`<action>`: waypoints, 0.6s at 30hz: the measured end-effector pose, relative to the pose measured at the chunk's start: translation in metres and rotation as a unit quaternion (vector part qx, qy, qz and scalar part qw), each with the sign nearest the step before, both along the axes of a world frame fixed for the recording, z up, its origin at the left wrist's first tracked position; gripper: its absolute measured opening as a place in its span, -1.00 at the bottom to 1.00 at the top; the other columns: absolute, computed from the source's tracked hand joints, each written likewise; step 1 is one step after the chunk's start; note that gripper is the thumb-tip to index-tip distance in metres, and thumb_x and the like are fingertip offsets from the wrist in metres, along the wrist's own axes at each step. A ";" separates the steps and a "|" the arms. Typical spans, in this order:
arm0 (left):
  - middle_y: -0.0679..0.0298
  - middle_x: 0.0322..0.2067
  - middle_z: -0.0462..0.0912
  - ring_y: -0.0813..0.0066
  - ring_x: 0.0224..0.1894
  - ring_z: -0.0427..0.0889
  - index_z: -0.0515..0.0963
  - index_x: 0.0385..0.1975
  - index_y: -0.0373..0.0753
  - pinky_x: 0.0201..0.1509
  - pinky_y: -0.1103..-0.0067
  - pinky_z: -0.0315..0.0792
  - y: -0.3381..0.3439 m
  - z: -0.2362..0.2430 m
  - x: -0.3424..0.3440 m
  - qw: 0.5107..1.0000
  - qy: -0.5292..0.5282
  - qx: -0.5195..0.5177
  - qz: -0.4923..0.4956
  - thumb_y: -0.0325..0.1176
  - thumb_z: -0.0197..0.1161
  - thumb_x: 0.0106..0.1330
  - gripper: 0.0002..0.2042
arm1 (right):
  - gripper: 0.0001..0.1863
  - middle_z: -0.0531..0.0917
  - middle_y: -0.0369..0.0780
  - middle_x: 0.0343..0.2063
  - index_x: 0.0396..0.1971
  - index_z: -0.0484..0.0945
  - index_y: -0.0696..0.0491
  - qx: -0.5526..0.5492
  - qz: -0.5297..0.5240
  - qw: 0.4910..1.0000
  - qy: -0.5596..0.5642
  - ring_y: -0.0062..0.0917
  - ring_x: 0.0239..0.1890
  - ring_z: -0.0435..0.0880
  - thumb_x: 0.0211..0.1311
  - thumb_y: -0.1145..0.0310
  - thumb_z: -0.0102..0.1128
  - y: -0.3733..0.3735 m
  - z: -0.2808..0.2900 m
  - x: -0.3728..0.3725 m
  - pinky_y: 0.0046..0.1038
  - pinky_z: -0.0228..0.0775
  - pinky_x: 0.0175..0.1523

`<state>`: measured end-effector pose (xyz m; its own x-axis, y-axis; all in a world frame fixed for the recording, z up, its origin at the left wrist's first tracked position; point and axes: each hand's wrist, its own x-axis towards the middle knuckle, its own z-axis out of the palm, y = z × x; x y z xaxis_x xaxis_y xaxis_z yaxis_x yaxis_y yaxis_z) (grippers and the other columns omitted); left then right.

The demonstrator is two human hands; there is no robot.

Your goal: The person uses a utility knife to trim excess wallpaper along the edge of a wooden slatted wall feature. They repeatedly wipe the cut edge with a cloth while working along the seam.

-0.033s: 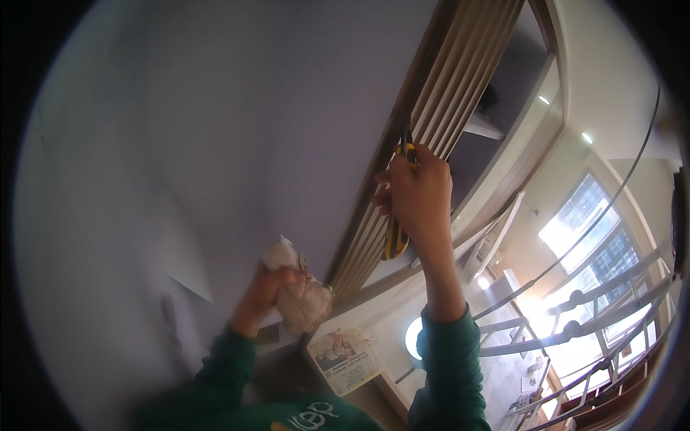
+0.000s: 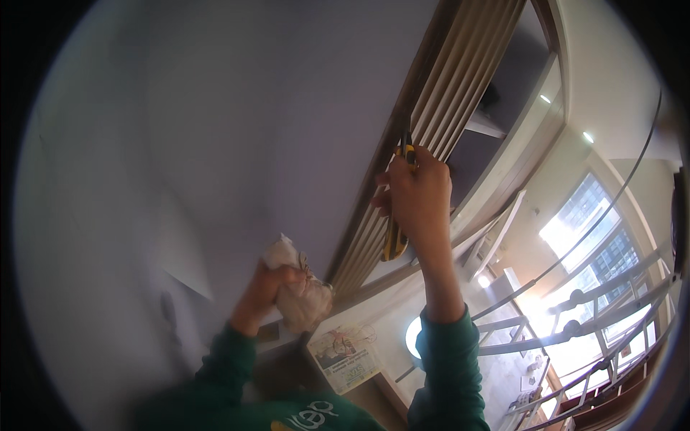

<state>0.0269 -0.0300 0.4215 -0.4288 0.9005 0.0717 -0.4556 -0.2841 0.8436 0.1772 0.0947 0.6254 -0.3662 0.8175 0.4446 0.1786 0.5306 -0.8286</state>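
My right hand (image 2: 422, 185) is closed around a yellow and black utility knife (image 2: 392, 243). Its tip points up and meets, or comes very near, the dark edge strip (image 2: 375, 167) beside a ribbed brown panel (image 2: 460, 63); whether it touches I cannot tell. Lower and to the left, my left hand (image 2: 277, 281) grips a crumpled off-white cloth (image 2: 305, 305), which bulges out below the fingers. A smooth grey-violet surface (image 2: 287, 129) spreads to the left of the strip.
Shelf openings (image 2: 478, 154) lie right of the ribbed panel. Pale metal rails (image 2: 596, 309) and a thin cable (image 2: 632, 169) cross the right side, near bright windows (image 2: 582, 208). Beneath my hands is a printed sheet (image 2: 345, 357). A loose pale flap (image 2: 188, 281) shows at lower left.
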 end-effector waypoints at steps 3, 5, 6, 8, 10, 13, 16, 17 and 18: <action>0.15 -0.40 0.62 0.30 -0.41 0.65 0.46 -0.23 -0.28 -0.28 0.35 0.58 -0.002 0.011 -0.004 1.000 -0.003 -0.001 0.001 -0.59 0.28 -0.04 -0.68 | -0.78 0.64 -0.15 -0.67 -0.38 0.49 0.29 0.002 0.002 1.000 -0.006 -0.41 -0.64 0.74 0.36 0.44 -0.03 0.002 -0.006 -0.008 -0.45 0.57 -0.56; 0.14 -0.40 0.62 0.30 -0.41 0.65 0.46 -0.23 -0.28 -0.28 0.36 0.58 -0.002 0.018 -0.008 1.000 -0.003 -0.005 0.002 -0.59 0.27 -0.04 -0.68 | -0.78 0.63 -0.15 -0.68 -0.37 0.49 0.30 0.005 0.001 1.000 -0.012 -0.42 -0.64 0.74 0.37 0.43 -0.02 0.003 -0.010 -0.011 -0.44 0.57 -0.55; 0.14 -0.40 0.62 0.30 -0.41 0.65 0.45 -0.22 -0.28 -0.27 0.36 0.59 -0.002 0.018 -0.009 1.000 -0.003 -0.005 0.003 -0.59 0.27 -0.04 -0.67 | -0.78 0.63 -0.15 -0.69 -0.36 0.49 0.30 0.007 0.001 1.000 -0.015 -0.42 -0.64 0.74 0.37 0.43 -0.02 0.004 -0.015 -0.012 -0.44 0.57 -0.55; 0.14 -0.40 0.62 0.30 -0.41 0.65 0.45 -0.22 -0.28 -0.28 0.37 0.59 0.001 0.015 -0.011 1.000 -0.004 0.000 0.000 -0.59 0.27 -0.04 -0.67 | -0.72 0.67 -0.12 -0.60 -0.19 0.52 0.33 -0.009 0.010 1.000 -0.011 -0.45 -0.65 0.72 0.37 0.39 -0.04 0.007 -0.025 -0.013 -0.48 0.54 -0.58; 0.14 -0.40 0.62 0.30 -0.41 0.65 0.45 -0.22 -0.28 -0.28 0.37 0.58 0.001 0.013 -0.012 1.000 -0.004 0.004 -0.001 -0.60 0.26 -0.04 -0.67 | -0.72 0.67 -0.12 -0.60 -0.19 0.52 0.34 -0.019 0.009 1.000 -0.005 -0.44 -0.65 0.72 0.38 0.39 -0.03 0.006 -0.034 -0.014 -0.48 0.53 -0.57; 0.16 -0.39 0.64 0.33 -0.38 0.66 0.49 -0.23 -0.29 -0.24 0.41 0.57 0.001 0.017 -0.009 1.000 0.001 -0.001 -0.003 -0.56 0.28 -0.04 -0.70 | -0.77 0.63 -0.15 -0.70 -0.33 0.50 0.32 -0.022 -0.001 1.000 -0.006 -0.40 -0.65 0.73 0.38 0.43 -0.01 0.005 -0.048 -0.014 -0.41 0.54 -0.54; 0.22 -0.35 0.67 0.39 -0.30 0.69 0.57 -0.26 -0.30 -0.16 0.47 0.56 -0.001 0.019 -0.012 1.000 0.012 -0.006 -0.009 -0.48 0.32 -0.03 -0.72 | -0.76 0.64 -0.14 -0.69 -0.30 0.51 0.33 -0.036 0.006 0.999 -0.021 -0.41 -0.66 0.72 0.38 0.42 0.00 0.005 -0.066 -0.013 -0.42 0.52 -0.55; 0.22 -0.35 0.67 0.38 -0.30 0.69 0.57 -0.26 -0.30 -0.16 0.47 0.57 0.000 0.018 -0.014 1.000 0.009 -0.002 -0.010 -0.49 0.33 -0.03 -0.72 | -0.75 0.65 -0.14 -0.67 -0.29 0.52 0.33 -0.056 0.010 0.998 -0.022 -0.42 -0.66 0.71 0.38 0.40 0.01 0.000 -0.066 -0.012 -0.42 0.51 -0.55; 0.22 -0.35 0.67 0.38 -0.29 0.69 0.57 -0.25 -0.30 -0.15 0.47 0.57 0.000 0.017 -0.014 1.000 0.006 0.002 -0.013 -0.49 0.33 -0.04 -0.72 | -0.74 0.66 -0.14 -0.65 -0.28 0.52 0.33 -0.077 0.013 0.997 -0.022 -0.43 -0.66 0.71 0.38 0.39 0.02 -0.005 -0.066 -0.010 -0.43 0.50 -0.56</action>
